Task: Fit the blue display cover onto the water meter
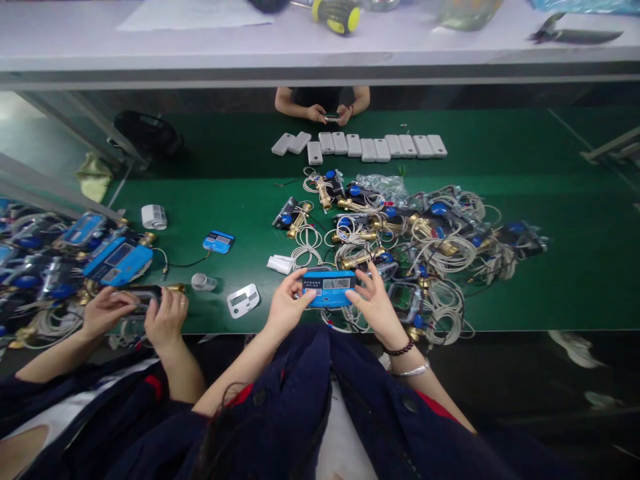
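Note:
I hold a blue meter unit (329, 288) with a small display in both hands, just above the near edge of the green table (550, 280). My left hand (287, 305) grips its left end and my right hand (374, 305) grips its right end; the right wrist wears a bead bracelet and a bangle. Right behind the unit lies a big tangled pile of meters with brass fittings and white cables (410, 240).
A co-worker's two hands (135, 313) at my left hold a dark part beside another pile of blue meters (60, 260). Across the table a person (323, 107) handles something behind a row of white covers (370, 145). Loose covers (243, 300) lie near me.

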A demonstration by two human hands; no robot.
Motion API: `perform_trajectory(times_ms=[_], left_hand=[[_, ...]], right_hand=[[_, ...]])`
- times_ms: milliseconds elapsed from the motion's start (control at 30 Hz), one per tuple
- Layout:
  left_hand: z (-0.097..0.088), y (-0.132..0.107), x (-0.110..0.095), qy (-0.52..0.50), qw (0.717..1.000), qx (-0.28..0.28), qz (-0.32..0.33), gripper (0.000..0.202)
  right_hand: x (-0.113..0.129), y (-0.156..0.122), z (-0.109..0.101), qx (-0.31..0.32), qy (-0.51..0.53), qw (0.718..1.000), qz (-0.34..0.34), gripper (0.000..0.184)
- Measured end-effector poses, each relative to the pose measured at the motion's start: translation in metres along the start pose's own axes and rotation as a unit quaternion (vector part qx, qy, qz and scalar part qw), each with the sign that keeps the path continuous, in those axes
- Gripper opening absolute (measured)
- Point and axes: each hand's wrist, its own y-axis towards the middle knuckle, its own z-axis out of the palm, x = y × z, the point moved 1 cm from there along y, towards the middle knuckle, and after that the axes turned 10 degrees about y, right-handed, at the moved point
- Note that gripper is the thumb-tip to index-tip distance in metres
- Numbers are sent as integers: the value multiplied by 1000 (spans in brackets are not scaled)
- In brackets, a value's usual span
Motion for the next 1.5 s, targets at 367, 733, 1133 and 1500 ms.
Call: perform_trajectory(times_ms=[367, 733, 1133, 1500], left_hand=[[-5, 76, 82, 102, 979, 6, -175, 53], [-2, 101, 99, 3, 945, 102, -311, 53], [-6, 36, 96, 64, 976, 166, -127, 58], [-12, 37, 90, 83, 974, 173, -122, 48]], right_hand=[[-13, 19, -57, -251, -73, 965, 5, 42], [-56, 24, -32, -321, 27, 941, 103, 43], [-67, 11, 15, -185, 26, 963, 195, 36], [-73, 3, 21, -202, -65, 960, 182, 33]])
